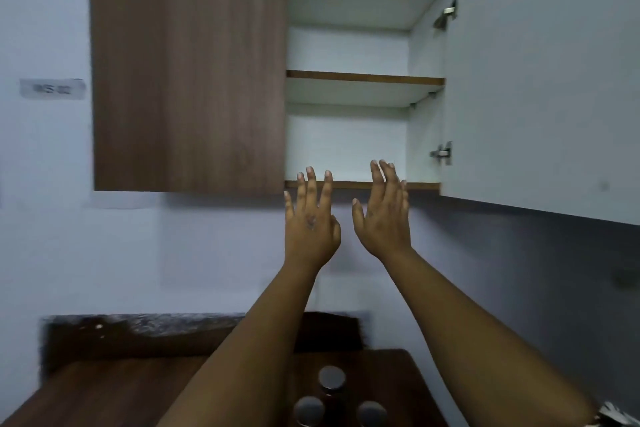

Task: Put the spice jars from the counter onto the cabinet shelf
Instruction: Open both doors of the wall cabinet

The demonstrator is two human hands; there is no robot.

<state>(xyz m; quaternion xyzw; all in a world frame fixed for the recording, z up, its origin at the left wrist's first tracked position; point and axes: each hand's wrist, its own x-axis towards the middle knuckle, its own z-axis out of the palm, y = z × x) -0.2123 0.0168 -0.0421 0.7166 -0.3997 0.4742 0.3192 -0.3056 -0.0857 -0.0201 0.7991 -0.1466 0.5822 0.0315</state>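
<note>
spice jars: three, upright on desk, low between forearms | left hand, right hand: raised at bottom shelf, fingers spread, empty | jars well below both, neither clearly nearer

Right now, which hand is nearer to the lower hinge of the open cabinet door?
Right. The right hand is raised below-left of the lower hinge; the left hand is farther left.

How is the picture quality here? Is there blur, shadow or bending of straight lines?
Head view: light is dim and bluish; the wall label is too blurred to read; the jar lids on the counter are soft; the open cabinet door slants from wide-angle distortion, with shadow on the wall under it.
</note>
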